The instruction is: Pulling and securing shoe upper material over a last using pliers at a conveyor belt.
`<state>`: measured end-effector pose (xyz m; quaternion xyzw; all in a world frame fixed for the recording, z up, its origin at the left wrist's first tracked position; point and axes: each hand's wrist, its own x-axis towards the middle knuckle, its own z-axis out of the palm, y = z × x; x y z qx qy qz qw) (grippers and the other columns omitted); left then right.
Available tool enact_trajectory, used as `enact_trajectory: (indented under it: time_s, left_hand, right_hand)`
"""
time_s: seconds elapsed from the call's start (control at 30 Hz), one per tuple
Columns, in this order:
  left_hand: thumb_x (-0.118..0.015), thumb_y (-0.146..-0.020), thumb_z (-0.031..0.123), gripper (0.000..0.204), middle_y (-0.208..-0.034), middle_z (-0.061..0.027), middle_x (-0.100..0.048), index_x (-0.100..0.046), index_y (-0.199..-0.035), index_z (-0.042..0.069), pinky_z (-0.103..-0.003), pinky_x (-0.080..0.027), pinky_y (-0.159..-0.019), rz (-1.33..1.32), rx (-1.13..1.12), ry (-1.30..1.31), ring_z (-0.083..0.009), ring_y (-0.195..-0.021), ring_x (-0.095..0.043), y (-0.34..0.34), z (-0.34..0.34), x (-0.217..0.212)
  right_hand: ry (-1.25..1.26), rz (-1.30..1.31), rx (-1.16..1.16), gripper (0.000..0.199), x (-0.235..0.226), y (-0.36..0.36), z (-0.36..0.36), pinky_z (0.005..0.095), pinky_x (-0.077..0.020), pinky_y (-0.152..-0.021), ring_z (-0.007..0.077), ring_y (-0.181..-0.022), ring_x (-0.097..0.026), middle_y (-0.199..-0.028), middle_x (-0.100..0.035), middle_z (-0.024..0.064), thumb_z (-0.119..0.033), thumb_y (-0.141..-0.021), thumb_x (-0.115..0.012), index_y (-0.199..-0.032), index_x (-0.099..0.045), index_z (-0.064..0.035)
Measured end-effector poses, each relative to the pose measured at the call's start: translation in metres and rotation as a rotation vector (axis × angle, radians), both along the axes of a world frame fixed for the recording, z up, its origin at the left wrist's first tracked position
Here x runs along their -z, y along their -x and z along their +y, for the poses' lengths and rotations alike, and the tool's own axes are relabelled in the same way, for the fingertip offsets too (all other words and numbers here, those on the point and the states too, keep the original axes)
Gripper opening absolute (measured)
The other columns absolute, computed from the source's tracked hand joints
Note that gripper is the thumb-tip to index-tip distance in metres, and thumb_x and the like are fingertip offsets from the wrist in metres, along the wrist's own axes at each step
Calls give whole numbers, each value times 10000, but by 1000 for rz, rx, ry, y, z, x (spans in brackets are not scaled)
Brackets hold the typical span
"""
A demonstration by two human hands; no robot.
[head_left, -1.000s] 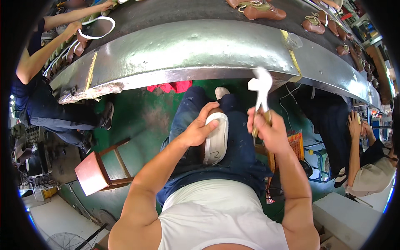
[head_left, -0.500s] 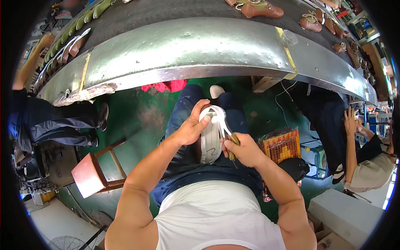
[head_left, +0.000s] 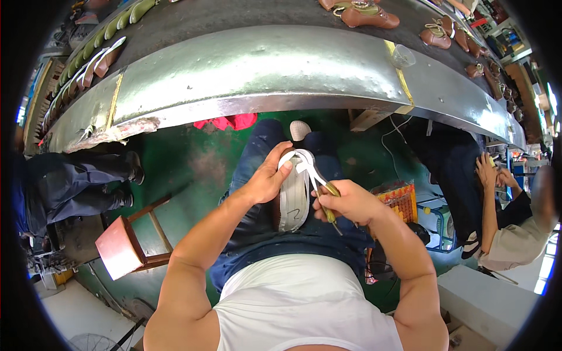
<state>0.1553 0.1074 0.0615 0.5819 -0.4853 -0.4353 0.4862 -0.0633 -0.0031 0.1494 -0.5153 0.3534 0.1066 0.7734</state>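
Observation:
On my lap stands a shoe (head_left: 293, 202) with its pale grey underside toward me and a dark scribbled mark near the heel. A white strip (head_left: 305, 161) curves round its upper end, and its loose part runs down toward my right hand. My left hand (head_left: 270, 176) is closed on the shoe's upper left edge, thumb pressed on the strip. Closed beside the shoe's right side, my right hand (head_left: 346, 203) grips a hand tool (head_left: 330, 214) with olive-yellow handles and a thin dark tip; its exact kind is hard to make out.
A metal-edged workbench (head_left: 263, 64) curves across the front, with brown shoes (head_left: 369, 16) and a row of green-and-white shoe parts (head_left: 108, 29). Left is a stool (head_left: 120, 247); right, a woven seat mat (head_left: 400, 202). People stand left and sit right (head_left: 509, 234).
My right hand has moved slightly right and turned the tool, its tip now farther right. My left hand keeps its hold. The person at the left has shifted, their arm out of sight.

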Motion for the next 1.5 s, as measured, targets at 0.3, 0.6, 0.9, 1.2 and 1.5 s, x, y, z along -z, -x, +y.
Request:
enact_trajectory:
  time_s: [0.3,0.6,0.9,1.2,1.5]
  left_hand:
    - [-587,-933,23,529,-1308,-69,-579,-435,-1440,35,-307,-416,-1040,360,69,-143,-146,-1178,-545,-52,-17,16]
    - [-508,-1009,149,421,-1275,-46,-563,-450,-1422,96,-298,-379,-1046,240,-47,-93,-137,-1196,-497,-9,-25,5]
    - [-493,-1011,194,416,-1257,-93,-592,-422,-1411,102,-326,-418,-1017,152,-56,-87,-207,-1164,-553,11,-29,9]
    - [-428,-1033,224,439,-1478,-205,-377,-381,-1427,38,-385,-298,-1136,-25,95,-129,-347,-1386,-374,14,-38,5]
    - [-558,-985,119,395,-1258,-79,-579,-484,-1367,52,-285,-417,-1011,338,70,-158,-156,-1165,-529,-5,-48,21]
  right_hand:
    - [1213,-260,65,275,117,-27,12,464,-529,-714,418,-837,-655,-897,-676,231,-223,-930,-628,-1072,-613,12]
    - [865,-28,-28,250,59,1,8,440,-510,-721,413,-790,-649,-816,-666,215,-223,-928,-606,-1025,-620,7]
    - [571,-11,-13,210,33,16,5,377,-501,-647,248,-662,-651,-730,-660,131,-195,-924,-582,-904,-601,14]
    - [370,125,-232,186,-10,6,-40,302,-500,-593,142,-610,-627,-725,-663,79,-164,-922,-594,-860,-627,9]
    - [834,33,-44,239,69,6,-11,369,-503,-602,248,-594,-649,-689,-656,136,-223,-930,-607,-855,-627,3]
